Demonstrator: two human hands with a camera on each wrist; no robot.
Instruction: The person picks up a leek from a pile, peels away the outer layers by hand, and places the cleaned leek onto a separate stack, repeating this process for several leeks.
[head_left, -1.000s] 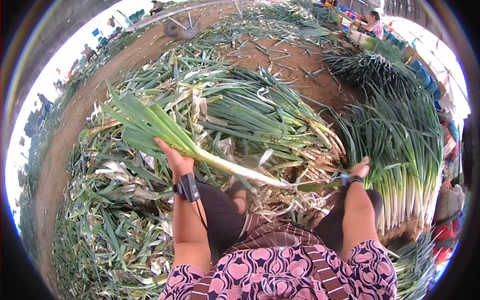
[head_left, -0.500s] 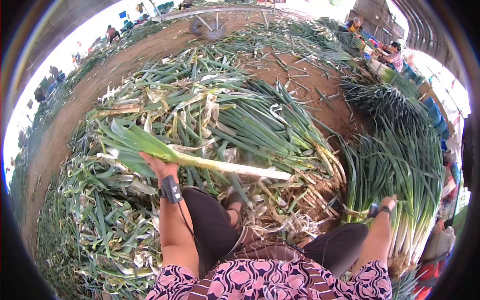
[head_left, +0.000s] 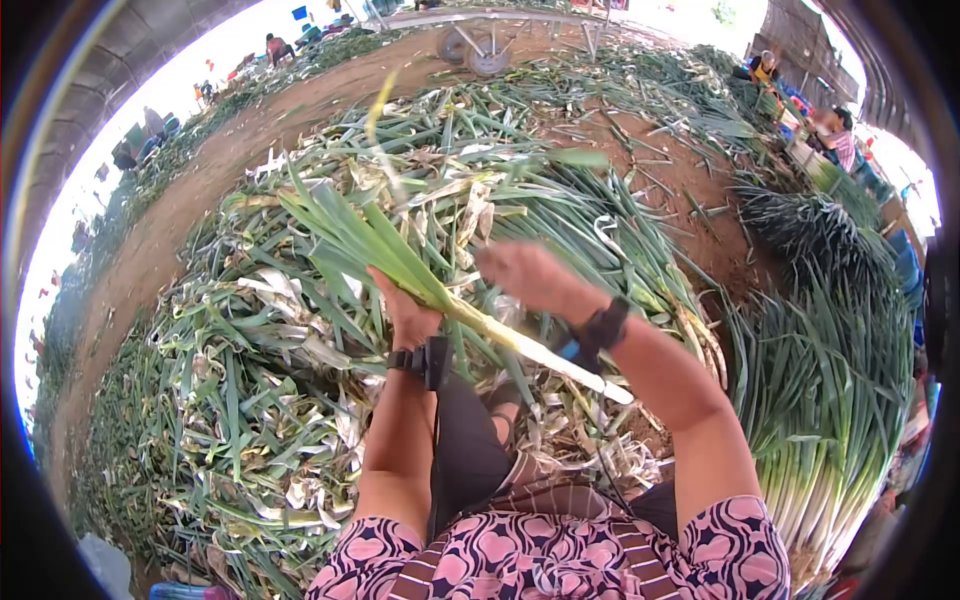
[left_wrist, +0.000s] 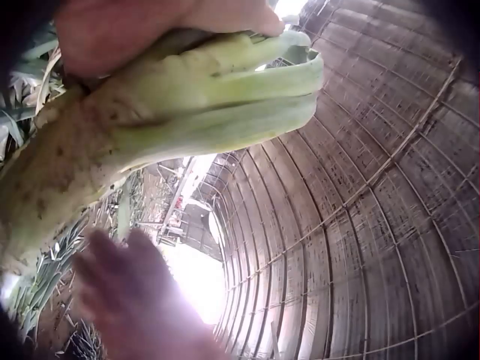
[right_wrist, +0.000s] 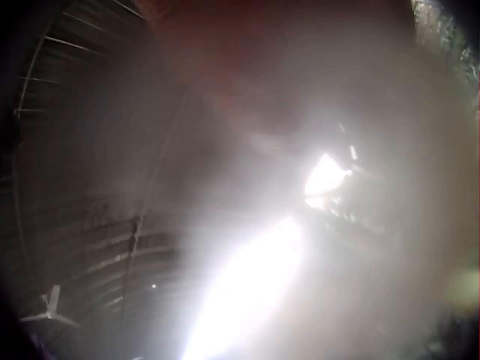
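Note:
My left hand point(head_left: 408, 308) grips a leek point(head_left: 535, 350) where its white stalk meets the green leaves. The leaves fan out to the upper left and the pale, bare end points down to the right. Seen in the left wrist view, the fingers wrap over the leek point(left_wrist: 195, 105), which has brownish, dirty skin. Blurred by motion, my right hand point(head_left: 540, 280) is just above the stalk, with nothing visible in its fingers. A thin yellow leaf point(head_left: 376, 130) hangs blurred in the air beyond the left hand. The right wrist view is mostly glare.
Trimmed leaves point(head_left: 230, 400) and dry husks heap up on the left and around my legs. Untrimmed leeks point(head_left: 570, 220) lie ahead. At the right stands a bundle of leeks point(head_left: 820, 400) with white stalks. A wheeled cart point(head_left: 490, 50) and seated people point(head_left: 838, 138) are farther off.
My right hand has swung from the bundle at the right to above the stalk. The held leek tilts more steeply, and the yellow leaf has appeared in the air.

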